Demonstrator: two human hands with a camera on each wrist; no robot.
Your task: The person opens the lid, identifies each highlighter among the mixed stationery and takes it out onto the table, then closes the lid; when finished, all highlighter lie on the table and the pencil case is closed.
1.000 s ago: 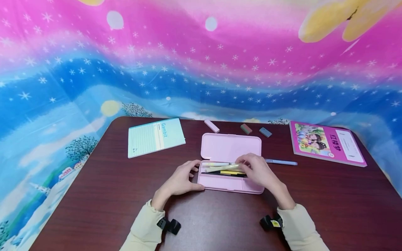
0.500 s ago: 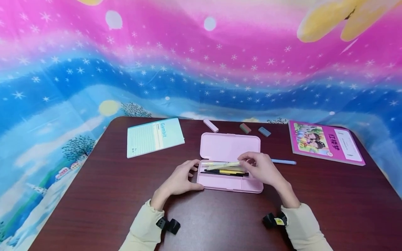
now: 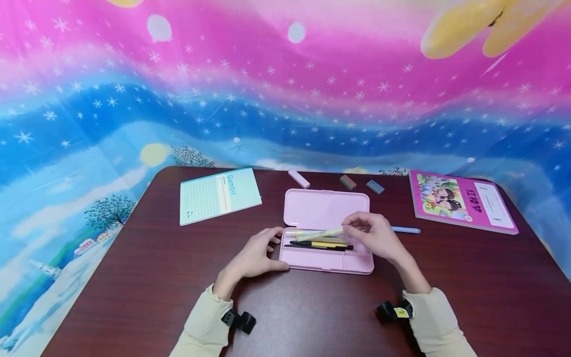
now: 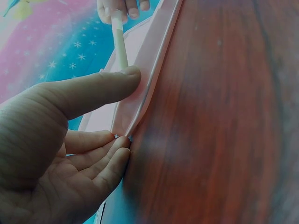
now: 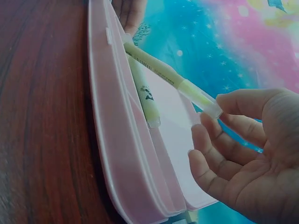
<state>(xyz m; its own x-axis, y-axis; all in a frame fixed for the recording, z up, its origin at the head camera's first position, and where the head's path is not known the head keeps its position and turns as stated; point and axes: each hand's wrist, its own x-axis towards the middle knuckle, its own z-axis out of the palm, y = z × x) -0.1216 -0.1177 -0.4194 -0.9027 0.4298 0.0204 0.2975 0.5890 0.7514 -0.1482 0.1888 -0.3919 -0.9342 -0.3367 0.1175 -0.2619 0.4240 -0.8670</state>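
An open pink pencil case (image 3: pixel 312 259) lies on the dark table, its lid (image 3: pixel 327 206) folded back. My left hand (image 3: pixel 252 255) holds its left end between thumb and fingers. Thumb and index finger of my right hand (image 3: pixel 376 237) pinch the capped end of a pale yellow highlighter (image 5: pixel 163 70). That end is raised; the other end is low, over the case's back compartment. A second yellow highlighter (image 5: pixel 145 93) lies in the case. Black and yellow pens (image 3: pixel 327 244) rest beside it in the head view. The front compartment (image 3: pixel 312 258) shows only pink plastic.
A light blue pen (image 3: pixel 407 230) lies right of the case, partly behind my right hand. Erasers in pink (image 3: pixel 299 178), brown-green (image 3: pixel 348 182) and blue (image 3: pixel 375 186) sit beyond the lid. A mint notebook (image 3: pixel 223 196) is at left, a pink book (image 3: pixel 464 201) at right.
My right hand has moved slightly right and up, lifting the highlighter's capped end so that it now slants over the other pens. The left hand stays on the case.
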